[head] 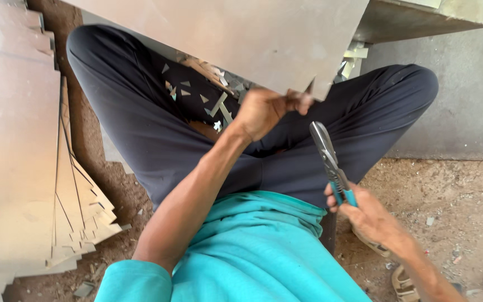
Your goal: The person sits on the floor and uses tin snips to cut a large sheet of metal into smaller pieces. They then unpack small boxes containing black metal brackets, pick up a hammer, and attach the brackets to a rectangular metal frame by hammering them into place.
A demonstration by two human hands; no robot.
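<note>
1. Closest to the lens is the person's turquoise shirt [252, 251], with dark trousers [141, 112] beyond it on crossed legs; the person sits low on a dirt floor [454, 196].
2. Their left hand [266, 112] reaches forward and up, fingers clenched on the lower edge of a large tan sheet [225, 28], near its notched corner. The sheet hangs over the lap and tilts away from the viewer.
3. Their right hand [364, 215] sits lower and to the right, wrapped around the blue handles of a pair of snips [331, 162]. How far the handles are squeezed I cannot tell.
4. The relation that matters: the snips' long axis runs up and slightly left from the right hand, with the metal blades pointing at the sheet's gripped corner. The blade tip sits just below and to the right of the left hand's knuckles, near the sheet's edge but apart from it. The left hand is on the sheet; the right hand is well back from it.
5. Small pale offcuts [219, 103] lie scattered on the trousers and in the gap between the legs.
6. A stack of similar sheets [23, 168] with notched corners lies to the left.
7. Hard to make out: the sheet's upper part is cut off by the frame, the left fingertips are hidden behind its edge, and whether the blades are parted is unclear.
</note>
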